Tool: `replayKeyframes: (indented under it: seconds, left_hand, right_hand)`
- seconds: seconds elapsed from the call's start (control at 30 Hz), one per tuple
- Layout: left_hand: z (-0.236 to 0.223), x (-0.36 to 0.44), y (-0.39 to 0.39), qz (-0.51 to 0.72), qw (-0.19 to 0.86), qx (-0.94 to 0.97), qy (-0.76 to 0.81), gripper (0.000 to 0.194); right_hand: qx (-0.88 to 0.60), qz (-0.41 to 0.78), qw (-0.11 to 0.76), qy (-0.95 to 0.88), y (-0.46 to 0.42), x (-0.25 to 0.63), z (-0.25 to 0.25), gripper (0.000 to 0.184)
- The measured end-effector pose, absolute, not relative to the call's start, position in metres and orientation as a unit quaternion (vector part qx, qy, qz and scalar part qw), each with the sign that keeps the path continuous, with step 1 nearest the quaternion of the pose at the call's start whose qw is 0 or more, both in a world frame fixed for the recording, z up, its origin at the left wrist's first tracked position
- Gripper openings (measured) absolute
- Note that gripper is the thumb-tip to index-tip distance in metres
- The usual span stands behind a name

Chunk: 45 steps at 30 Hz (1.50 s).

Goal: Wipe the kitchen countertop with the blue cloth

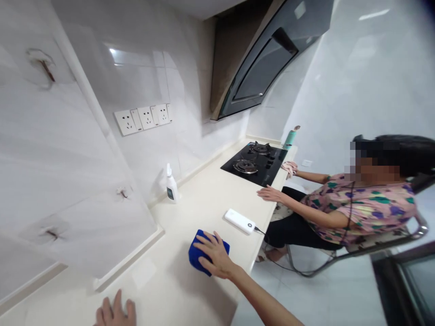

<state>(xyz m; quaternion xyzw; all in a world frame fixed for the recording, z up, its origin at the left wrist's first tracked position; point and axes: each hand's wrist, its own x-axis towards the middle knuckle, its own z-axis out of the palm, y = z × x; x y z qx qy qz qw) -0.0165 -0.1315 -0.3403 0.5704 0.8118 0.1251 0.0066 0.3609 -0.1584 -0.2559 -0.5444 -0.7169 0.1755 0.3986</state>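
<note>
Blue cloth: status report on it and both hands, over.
Right hand spread on cloth. Left hand open, low in view. Cloth on counter; white device close by, bottle farther off.

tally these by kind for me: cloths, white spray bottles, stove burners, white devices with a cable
Cloths: 2 (blue cloth under the right hand, pink cloth)
White spray bottle: 1
Stove burners: 2 (near burner, far burner)
White cabled device: 1
Total: 6

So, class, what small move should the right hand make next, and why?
Probably a short wipe with the blue cloth toward the spray bottle: the right hand is spread over the cloth, and that way avoids the white device and its cable.
</note>
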Motion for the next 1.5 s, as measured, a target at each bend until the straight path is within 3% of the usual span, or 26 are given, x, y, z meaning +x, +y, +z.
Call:
replayKeyframes:
  seconds: [0.1,0.3,0.47,0.63,0.9,1.1,1.3,1.5]
  left_hand:
    - [-0.335,-0.013,-0.133,0.116,0.013,0.575,0.81,0.069]
    - [-0.335,-0.013,-0.134,0.112,0.018,0.578,0.808,0.07]
    - [-0.336,-0.013,-0.133,0.12,0.015,0.582,0.804,0.069]
    - [-0.332,-0.01,-0.136,0.123,0.018,0.578,0.807,0.068]
    - [-0.338,-0.015,-0.137,0.138,0.019,0.57,0.81,0.064]
    - [-0.339,-0.016,-0.137,0.136,0.024,0.575,0.807,0.065]
    - [-0.335,-0.013,-0.137,0.137,0.025,0.578,0.804,0.065]
    - [-0.333,-0.012,-0.138,0.135,0.037,0.575,0.806,0.067]
  right_hand:
    - [-0.561,0.093,0.293,-0.768,-0.18,0.358,-0.294,0.045]
    - [-0.692,0.051,0.349,-0.63,-0.182,0.363,-0.339,0.044]
    - [-0.762,0.128,0.239,-0.589,-0.16,0.363,-0.326,0.045]
    - [-0.78,0.17,0.195,-0.569,-0.137,0.362,-0.317,0.039]
    - [-0.701,0.197,0.258,-0.635,-0.133,0.369,-0.282,0.015]
    - [-0.559,0.06,0.347,-0.751,-0.148,0.361,-0.247,0.031]
    - [-0.545,0.06,0.211,-0.809,-0.184,0.336,-0.306,0.036]
    - [-0.559,0.098,0.232,-0.79,-0.215,0.334,-0.337,0.059]
